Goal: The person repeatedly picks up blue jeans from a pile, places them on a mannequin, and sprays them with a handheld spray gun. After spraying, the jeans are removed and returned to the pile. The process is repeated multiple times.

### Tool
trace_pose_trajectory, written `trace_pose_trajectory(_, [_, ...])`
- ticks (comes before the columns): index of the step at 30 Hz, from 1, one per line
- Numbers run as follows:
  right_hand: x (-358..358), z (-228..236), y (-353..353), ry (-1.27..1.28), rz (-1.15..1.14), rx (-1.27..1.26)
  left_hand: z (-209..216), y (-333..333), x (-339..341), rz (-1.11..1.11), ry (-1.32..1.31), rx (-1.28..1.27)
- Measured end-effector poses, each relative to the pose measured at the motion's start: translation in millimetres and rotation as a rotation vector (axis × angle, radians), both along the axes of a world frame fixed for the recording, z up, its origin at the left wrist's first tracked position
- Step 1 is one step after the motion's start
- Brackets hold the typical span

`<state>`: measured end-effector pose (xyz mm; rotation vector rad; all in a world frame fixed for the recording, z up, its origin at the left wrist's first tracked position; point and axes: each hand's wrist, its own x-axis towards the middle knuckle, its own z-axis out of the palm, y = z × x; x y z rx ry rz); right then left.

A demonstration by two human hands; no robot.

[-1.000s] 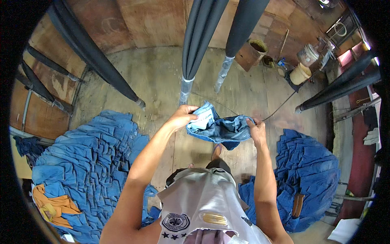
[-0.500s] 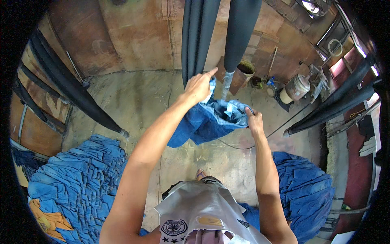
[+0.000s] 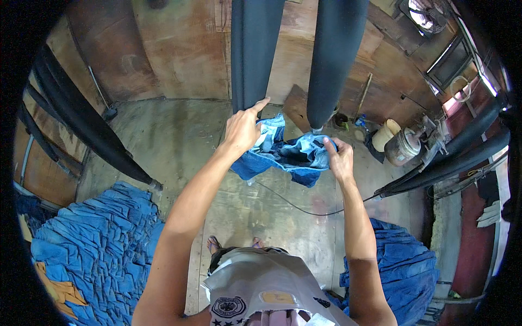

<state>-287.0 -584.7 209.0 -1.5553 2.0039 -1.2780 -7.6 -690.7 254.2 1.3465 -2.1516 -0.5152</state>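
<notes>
A pair of blue jeans (image 3: 254,166) hangs between my hands, its waist opening upward and lighter inside. My left hand (image 3: 242,132) is closed on the left side of the waistband, its index finger stretched out beside a black tube (image 3: 253,54). At the right side of the waistband, my right hand (image 3: 341,158) pinches the cloth with the thumb on top. A second black tube (image 3: 338,54) comes down to the far rim of the waist, with its narrow grey tip just behind or inside it; I cannot tell which. The first tube's lower end is hidden by my hand and the jeans.
Piles of blue jeans lie to my left (image 3: 98,244) and right (image 3: 405,266), with orange cloth (image 3: 62,285) by the left one. More black tubes slant in from the left (image 3: 98,119) and right (image 3: 462,157). A cable (image 3: 304,211) crosses the floor. A metal canister (image 3: 402,146) stands at right.
Both hands have stayed on the jeans, which have shifted slightly left and whose waist is spread wider. The two middle tubes look larger and farther apart. A second foot now shows below.
</notes>
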Motion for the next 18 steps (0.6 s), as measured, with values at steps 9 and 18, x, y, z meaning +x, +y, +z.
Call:
trace_pose_trajectory(9, [59,-1,8,0.016,0.035,0.059,5,13,69,0.033,0.079,0.046])
trace_pose_trajectory(18, [118,2,32,-0.063,0.007,0.151,27,36,139,-0.087,0.017,0.066])
